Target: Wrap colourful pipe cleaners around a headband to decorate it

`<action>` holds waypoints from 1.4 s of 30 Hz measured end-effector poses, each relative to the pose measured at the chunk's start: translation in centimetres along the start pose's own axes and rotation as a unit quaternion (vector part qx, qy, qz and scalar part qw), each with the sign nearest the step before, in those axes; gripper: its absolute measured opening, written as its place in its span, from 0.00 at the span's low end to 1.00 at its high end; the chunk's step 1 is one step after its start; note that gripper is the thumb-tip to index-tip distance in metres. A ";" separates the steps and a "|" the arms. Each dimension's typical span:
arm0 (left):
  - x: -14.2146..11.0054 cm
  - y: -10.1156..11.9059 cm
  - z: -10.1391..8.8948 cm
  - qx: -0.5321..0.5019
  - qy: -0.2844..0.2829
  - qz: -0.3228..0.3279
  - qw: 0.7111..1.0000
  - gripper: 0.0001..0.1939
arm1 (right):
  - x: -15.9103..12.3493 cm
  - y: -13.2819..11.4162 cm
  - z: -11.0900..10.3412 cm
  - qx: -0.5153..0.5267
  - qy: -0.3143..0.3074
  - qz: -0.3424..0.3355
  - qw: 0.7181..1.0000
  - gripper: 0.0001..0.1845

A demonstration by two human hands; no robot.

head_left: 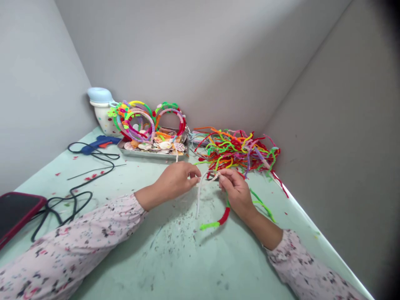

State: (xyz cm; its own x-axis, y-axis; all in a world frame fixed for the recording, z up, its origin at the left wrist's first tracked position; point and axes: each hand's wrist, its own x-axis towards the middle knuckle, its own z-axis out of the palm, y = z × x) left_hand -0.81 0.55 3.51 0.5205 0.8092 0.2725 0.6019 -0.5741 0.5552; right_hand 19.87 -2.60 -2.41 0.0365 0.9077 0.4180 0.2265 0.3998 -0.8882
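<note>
My right hand (236, 192) pinches a thin curved headband near its top. One leg of the headband is a bare white strip (198, 200); the other is wrapped in red and green fuzzy pipe cleaner (223, 216). Pale pink fuzz shows at my right fingertips. Left of the white strip, my left hand (176, 181) has its thumb and fingers curled together. Behind its knuckles sticks up the end of a pale pink pipe cleaner (177, 156), which it seems to hold; the grip itself is partly hidden.
A metal tray (150, 154) holds shells, with finished fuzzy headbands (170, 109) standing on it. A heap of coloured pipe cleaners (240, 150) lies right. Left are a blue glue gun (98, 143), black cord (75, 196), phone (20, 212) and white cup (104, 116). Grey walls enclose the table.
</note>
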 end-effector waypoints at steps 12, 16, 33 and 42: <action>-0.1 -0.4 1.0 -0.065 0.026 0.006 0.998 0.10 | -0.1 0.0 0.4 0.053 -0.080 0.062 0.993 0.10; -0.3 -1.0 2.1 -0.059 0.059 0.077 0.994 0.09 | -0.6 -0.6 0.6 0.017 -0.122 0.058 0.991 0.10; -1.3 0.0 2.0 -0.025 0.088 0.160 0.983 0.11 | -1.0 -1.6 0.6 -0.072 -0.141 0.008 0.987 0.09; -1.5 0.3 2.1 -0.030 0.103 0.167 0.980 0.11 | -1.0 -1.8 0.5 -0.128 -0.120 -0.055 0.983 0.08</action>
State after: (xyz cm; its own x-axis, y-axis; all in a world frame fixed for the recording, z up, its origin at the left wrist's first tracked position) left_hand -0.16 -1.09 1.62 0.5460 0.5884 0.5964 0.3783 -0.8083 0.4511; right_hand 18.91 -4.22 -1.31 -0.2263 0.8766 0.4247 0.4550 0.4807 -0.7496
